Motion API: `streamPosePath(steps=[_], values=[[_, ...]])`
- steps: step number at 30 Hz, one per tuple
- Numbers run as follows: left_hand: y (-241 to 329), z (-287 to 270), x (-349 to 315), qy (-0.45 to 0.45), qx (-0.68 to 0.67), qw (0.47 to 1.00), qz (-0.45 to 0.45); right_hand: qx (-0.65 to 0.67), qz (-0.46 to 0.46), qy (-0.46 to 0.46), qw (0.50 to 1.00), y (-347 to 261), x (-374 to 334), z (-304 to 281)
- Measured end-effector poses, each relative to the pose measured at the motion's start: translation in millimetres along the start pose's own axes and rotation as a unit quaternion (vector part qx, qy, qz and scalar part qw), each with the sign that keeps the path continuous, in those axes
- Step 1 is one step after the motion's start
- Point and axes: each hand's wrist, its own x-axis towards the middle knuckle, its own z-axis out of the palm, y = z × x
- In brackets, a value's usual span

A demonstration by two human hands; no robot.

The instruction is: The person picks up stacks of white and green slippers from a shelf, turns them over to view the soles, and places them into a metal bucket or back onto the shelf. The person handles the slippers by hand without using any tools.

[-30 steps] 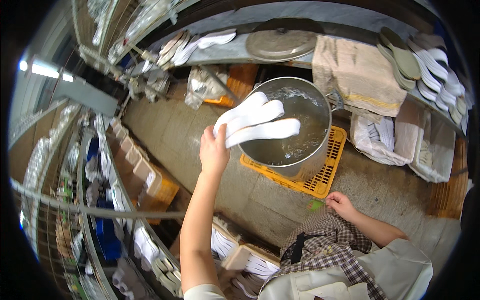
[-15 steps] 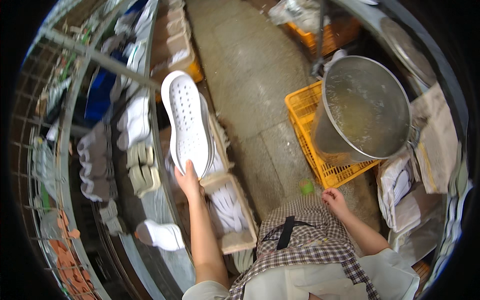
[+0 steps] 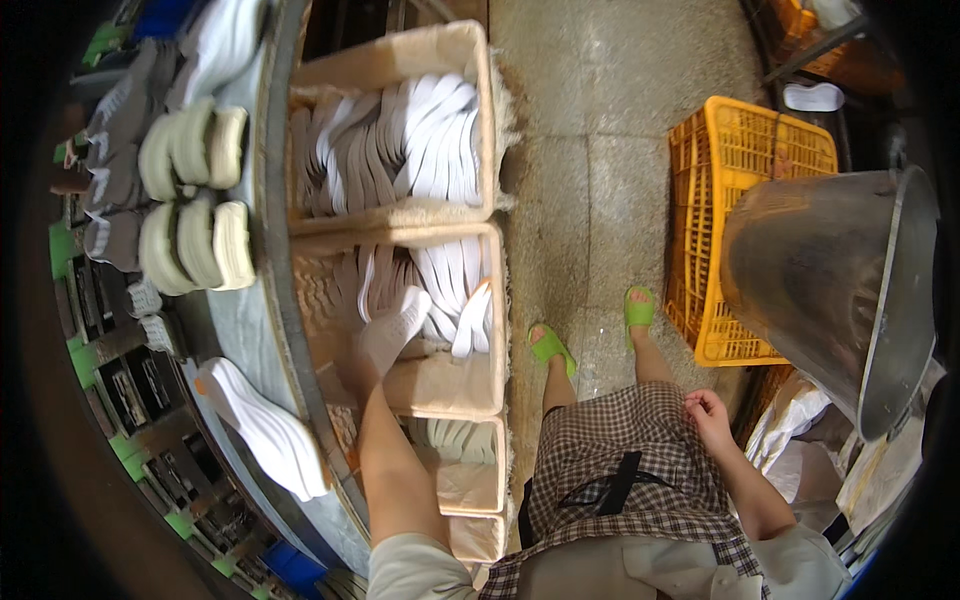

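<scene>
Head camera, looking down: where's the left hand (image 3: 358, 372)?

Inside the beige, rectangular, cloth-lined bin (image 3: 445, 388), right at the near end of a single white, curved shoe sole (image 3: 398, 325).

Gripping it?

I can't tell. The hand is blurred; it meets the sole, but I can't make out whether the fingers are closed on it. The sole slants up and away from the hand, over the bin's contents.

What else is in there?

Slim white soles packed on edge (image 3: 440, 280). To the left, on the grey shelf (image 3: 240, 325), there's a stack of long white soles (image 3: 265, 430).

And the right hand (image 3: 708, 415)?

Beside the brown checked cloth apron (image 3: 640, 425), fingers loosely curled. I see nothing in it, though I can't tell whether it's fully closed. Ahead, a tall grey metal pot (image 3: 810, 270) stands on a yellow, slatted plastic crate (image 3: 714, 140).
</scene>
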Motion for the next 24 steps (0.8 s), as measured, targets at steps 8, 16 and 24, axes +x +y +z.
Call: streamPosePath(steps=[8, 16, 24], values=[[98, 137, 113, -0.102, 0.231, 0.958, 0.135, -0.043, 0.051, 0.033, 0.997, 49, 50, 7], [280, 153, 105, -0.335, 0.174, 0.847, 0.375, -0.083, 0.116, 0.027, 0.989, 103, 73, 31], [178, 196, 178, -0.354, -0.237, 0.834, 0.352, -0.047, 0.144, 0.018, 0.988, 123, 90, 50]])
